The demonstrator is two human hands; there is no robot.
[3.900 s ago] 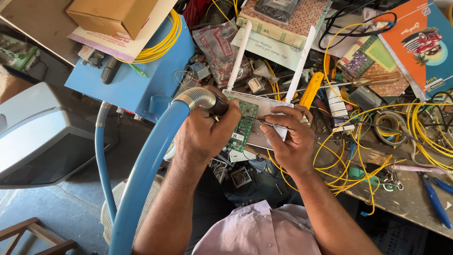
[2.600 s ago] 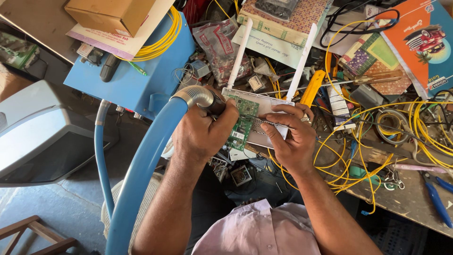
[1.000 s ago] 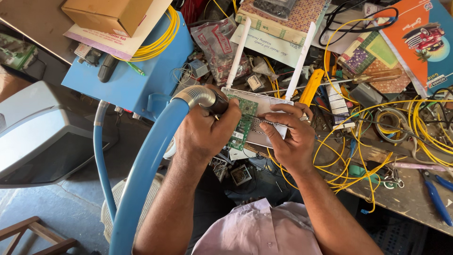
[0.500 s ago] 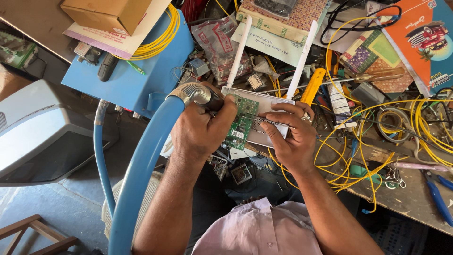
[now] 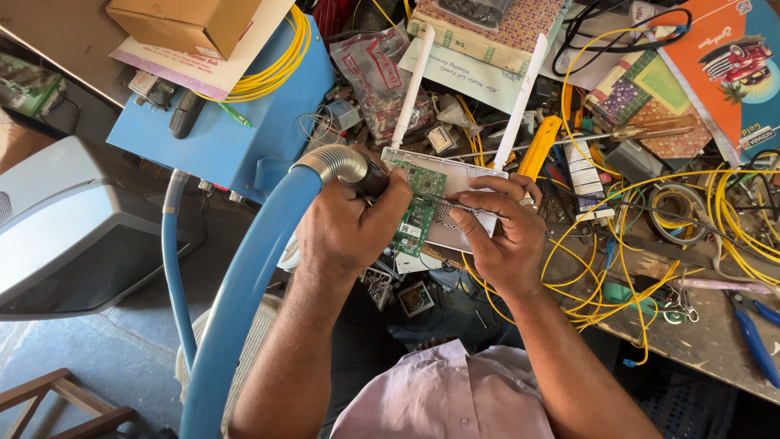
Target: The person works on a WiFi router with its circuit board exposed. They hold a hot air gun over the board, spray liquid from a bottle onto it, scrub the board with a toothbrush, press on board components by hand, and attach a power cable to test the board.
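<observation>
Our left hand (image 5: pixel 345 223) is closed around the dark nozzle (image 5: pixel 372 177) at the end of a blue hose (image 5: pixel 244 293), fingers wrapped tight, the tip held against the green circuit board (image 5: pixel 416 207). A ribbed silver collar (image 5: pixel 329 162) joins nozzle to hose just above our knuckles. Our right hand (image 5: pixel 504 236) grips the opened white router (image 5: pixel 455 191) from its right side, thumb under and fingers pressed flat over the top edge, a ring showing on one finger; the board sits in the router's left half, between our two hands. The router is held up over the near edge of the counter (image 5: pixel 699 341), above our lap, and its two white antennas (image 5: pixel 410 89) stand up and away from us, tilted slightly. Just beside the right antenna lies a yellow-handled tool (image 5: pixel 540 146). Loops of yellow cable (image 5: pixel 601 276) sprawl over the counter to the right of our right hand, with blue-handled pliers (image 5: pixel 751 329) near the far right edge. Beyond the antennas we note a clear bag of parts (image 5: pixel 374 69), patterned notebooks (image 5: pixel 487 32) and an orange booklet (image 5: pixel 723 73). To the left, a blue metal box (image 5: pixel 236 138) carries a coil of yellow cable and a cardboard box (image 5: pixel 183 24). A grey monitor-like casing (image 5: pixel 73 228) rests on the floor at far left, well apart from the hands.
</observation>
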